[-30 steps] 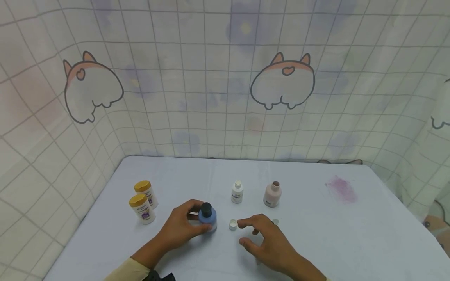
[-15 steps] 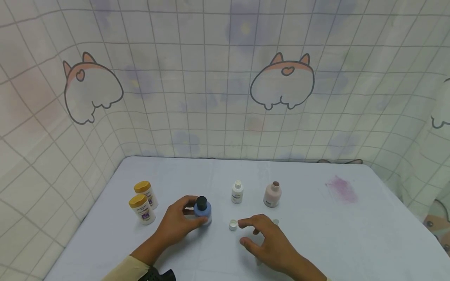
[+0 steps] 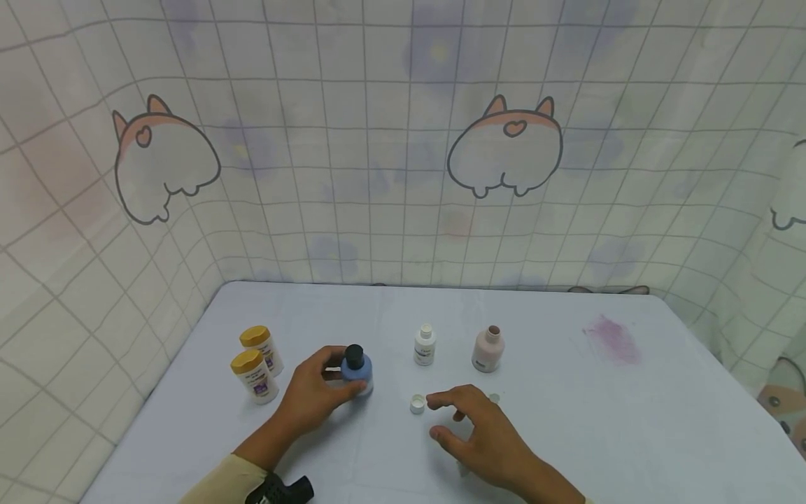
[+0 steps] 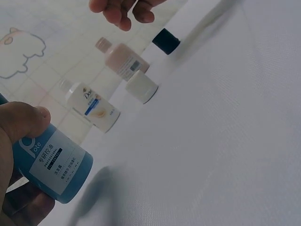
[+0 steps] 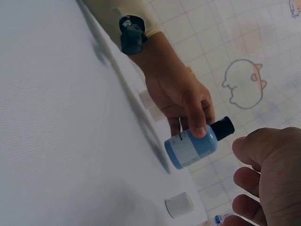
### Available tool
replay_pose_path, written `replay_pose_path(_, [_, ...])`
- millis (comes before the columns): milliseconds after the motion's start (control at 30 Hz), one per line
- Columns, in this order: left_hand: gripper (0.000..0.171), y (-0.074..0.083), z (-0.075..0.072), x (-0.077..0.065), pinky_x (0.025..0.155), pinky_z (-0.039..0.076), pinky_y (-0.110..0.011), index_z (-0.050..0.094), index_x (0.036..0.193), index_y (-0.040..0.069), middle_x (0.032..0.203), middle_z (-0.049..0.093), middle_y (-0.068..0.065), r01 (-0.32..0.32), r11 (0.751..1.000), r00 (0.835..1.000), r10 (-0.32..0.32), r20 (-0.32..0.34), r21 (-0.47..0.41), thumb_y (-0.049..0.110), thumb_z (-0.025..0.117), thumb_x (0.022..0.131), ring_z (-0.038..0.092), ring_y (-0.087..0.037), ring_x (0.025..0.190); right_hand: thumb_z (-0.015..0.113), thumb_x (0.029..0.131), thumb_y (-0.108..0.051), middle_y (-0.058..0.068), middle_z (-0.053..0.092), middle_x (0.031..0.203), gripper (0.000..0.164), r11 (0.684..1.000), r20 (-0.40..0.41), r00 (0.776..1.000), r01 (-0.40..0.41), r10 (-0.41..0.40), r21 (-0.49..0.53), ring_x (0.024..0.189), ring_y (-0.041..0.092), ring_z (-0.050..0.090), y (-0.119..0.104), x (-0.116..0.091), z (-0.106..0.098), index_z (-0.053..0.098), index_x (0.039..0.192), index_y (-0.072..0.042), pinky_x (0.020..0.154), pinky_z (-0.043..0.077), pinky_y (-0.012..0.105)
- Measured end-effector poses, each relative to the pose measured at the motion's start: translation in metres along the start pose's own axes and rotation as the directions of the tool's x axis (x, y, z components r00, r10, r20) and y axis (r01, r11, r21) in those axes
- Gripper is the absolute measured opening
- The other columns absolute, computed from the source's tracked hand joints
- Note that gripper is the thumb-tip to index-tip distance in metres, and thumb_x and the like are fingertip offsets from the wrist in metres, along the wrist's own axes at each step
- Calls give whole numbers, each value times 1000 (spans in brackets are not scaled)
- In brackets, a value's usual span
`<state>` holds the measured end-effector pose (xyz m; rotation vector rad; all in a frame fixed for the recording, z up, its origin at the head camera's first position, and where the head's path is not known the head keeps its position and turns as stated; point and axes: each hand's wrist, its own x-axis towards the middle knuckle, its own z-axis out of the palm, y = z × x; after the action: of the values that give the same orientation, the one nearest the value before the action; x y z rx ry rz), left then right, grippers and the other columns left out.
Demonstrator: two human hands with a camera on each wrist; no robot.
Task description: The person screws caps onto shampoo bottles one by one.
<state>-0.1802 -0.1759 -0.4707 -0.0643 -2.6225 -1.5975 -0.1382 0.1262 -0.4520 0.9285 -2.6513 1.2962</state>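
Note:
My left hand [image 3: 311, 392] grips a blue shampoo bottle [image 3: 357, 372] with a black cap, thumb on the near side. In the left wrist view, the bottle's shadow lies apart from its base. My right hand [image 3: 485, 437] hovers over the table with fingers loosely bent and nothing in them. Beside its index fingertip is a small white cap [image 3: 418, 404]. Below the right fingers in the left wrist view sits a black cap [image 4: 166, 41], hidden by that hand in the head view. Behind stand a white Dove bottle [image 3: 425, 346] and a pale pink bottle [image 3: 488, 351] with an uncapped neck.
Two white jars with yellow lids, a front one [image 3: 255, 376] and a rear one [image 3: 258, 339], stand at the left of the white table [image 3: 598, 434]. A pink stain [image 3: 613, 341] marks the cloth at right. A gridded curtain [image 3: 378, 175] hangs behind.
My left hand has moved left and slightly away from me with the blue shampoo bottle. The right hand and the things on the table have stayed in place.

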Motion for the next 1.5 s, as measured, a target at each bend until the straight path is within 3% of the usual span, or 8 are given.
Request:
replay_pose_path(267, [68, -5, -1, 5, 75, 55, -29, 56, 119, 24, 114, 59, 2, 38, 999, 999, -38, -12, -13, 48, 84, 61, 61, -17, 98, 67, 87, -38, -21, 55, 114, 34, 1000, 8, 1000, -14, 14, 3, 95, 10, 56, 0, 0, 0, 53, 118, -38, 80, 51, 32])
replay_pose_path(600, [70, -6, 0, 10, 77, 55, -28, 54, 124, 20, 118, 57, -1, 40, 999, 997, -40, -64, 1, 46, 82, 66, 60, -20, 103, 68, 87, -34, -17, 56, 114, 34, 999, -15, 999, 43, -42, 9, 97, 11, 56, 3, 0, 1, 57, 118, -25, 78, 51, 29])
replay_pose_path(933, [68, -9, -5, 14, 78, 55, -29, 53, 125, 18, 121, 56, -2, 47, 999, 994, -46, -98, 8, 43, 82, 69, 59, -21, 105, 66, 87, -41, -21, 55, 113, 32, 1000, -10, 1000, -21, 21, -15, 89, 11, 57, 4, 0, -1, 55, 117, -35, 76, 51, 31])
replay_pose_path(1367, [69, -14, -9, 19, 81, 54, -30, 52, 126, 16, 121, 56, -3, 42, 999, 991, -38, -129, 31, 43, 80, 70, 60, -20, 105, 67, 86, -40, -21, 55, 112, 33, 999, -3, 999, -46, 46, 5, 89, 12, 57, 4, 0, -1, 56, 117, -33, 79, 50, 33])
replay_pose_path(1500, [66, -15, -10, 20, 82, 53, -30, 52, 126, 16, 120, 56, -3, 29, 999, 990, -24, -141, 36, 41, 80, 72, 60, -20, 105, 67, 86, -38, -18, 56, 112, 32, 1000, -12, 1000, -21, 21, 2, 90, 11, 57, 5, 0, 0, 57, 116, -31, 78, 51, 32])
